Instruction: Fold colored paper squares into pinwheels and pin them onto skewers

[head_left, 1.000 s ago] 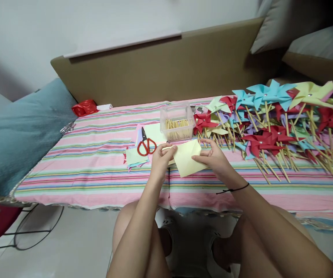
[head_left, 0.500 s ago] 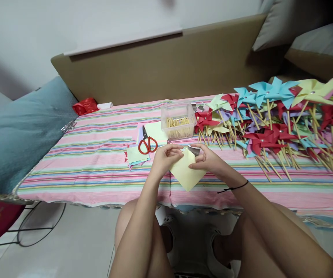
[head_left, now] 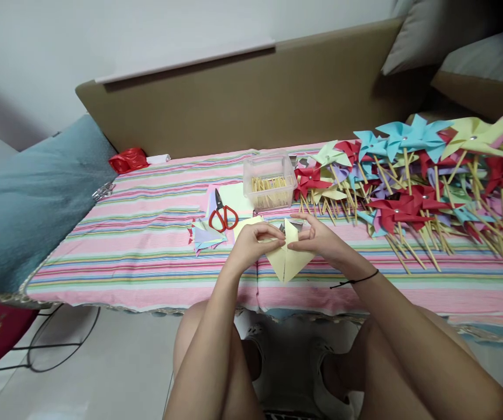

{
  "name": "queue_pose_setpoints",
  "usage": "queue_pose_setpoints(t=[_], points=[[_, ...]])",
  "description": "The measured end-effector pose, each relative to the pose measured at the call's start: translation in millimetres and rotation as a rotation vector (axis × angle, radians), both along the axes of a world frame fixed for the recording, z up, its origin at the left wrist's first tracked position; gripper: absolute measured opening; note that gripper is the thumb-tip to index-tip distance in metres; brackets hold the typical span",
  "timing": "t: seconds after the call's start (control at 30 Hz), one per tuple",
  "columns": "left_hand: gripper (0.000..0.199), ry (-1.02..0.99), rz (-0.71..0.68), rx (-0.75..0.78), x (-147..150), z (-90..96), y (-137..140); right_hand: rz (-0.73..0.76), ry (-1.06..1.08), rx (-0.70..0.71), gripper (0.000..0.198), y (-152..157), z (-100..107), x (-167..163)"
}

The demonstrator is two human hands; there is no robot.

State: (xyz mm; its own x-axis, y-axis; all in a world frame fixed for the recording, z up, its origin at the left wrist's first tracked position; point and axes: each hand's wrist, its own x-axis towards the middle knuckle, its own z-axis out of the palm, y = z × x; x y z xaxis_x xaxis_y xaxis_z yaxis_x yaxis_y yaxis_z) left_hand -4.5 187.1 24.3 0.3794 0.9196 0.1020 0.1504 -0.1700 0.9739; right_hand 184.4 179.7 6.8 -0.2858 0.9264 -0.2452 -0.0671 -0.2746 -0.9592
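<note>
A pale yellow sheet of paper (head_left: pixel 294 263) is held low over the striped cloth, one corner towards me and a line down its middle. My left hand (head_left: pixel 258 242) pinches its left side, thumb and fingers pressed together. On the right edge, my right hand (head_left: pixel 319 238) is closed with its thumb on the paper's near face. Something greyish, partly hidden, shows behind the sheet between my hands. Left of my hands lie scissors (head_left: pixel 230 218) with red handles, resting on sheets of coloured paper (head_left: pixel 237 198).
A clear plastic box (head_left: pixel 289 199) of short wooden sticks stands beyond my hands. Many paper pinwheels (head_left: pixel 398 211) on sticks crowd the right side. Small paper scraps (head_left: pixel 208 235) lie by the scissors. A red bag (head_left: pixel 129 160) sits far left on the striped cloth (head_left: pixel 146 233).
The yellow paper, whole-faced before, now shows a line down its middle. A lilac piece now tops the scraps at the left, and another yellow piece shows beside my left hand.
</note>
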Motion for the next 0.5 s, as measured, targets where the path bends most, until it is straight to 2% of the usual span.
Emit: queue_pose_setpoints(t=[0.2, 0.37, 0.5], points=[[0.032, -0.092, 0.021, -0.173, 2.1, -1.2, -0.5, 0.015, -0.006, 0.013, 0.079, -0.9, 1.9, 1.3], [0.025, -0.045, -0.022, -0.269, 2.7, -1.4, -1.8, 0.035, -0.039, 0.032, 0.081, -1.1, 3.3, 2.4], [0.026, 0.014, 0.012, -0.29, 2.6, -0.9, -3.2, 0.046, -0.081, 0.025, 0.084, -1.6, 5.2, 1.2]])
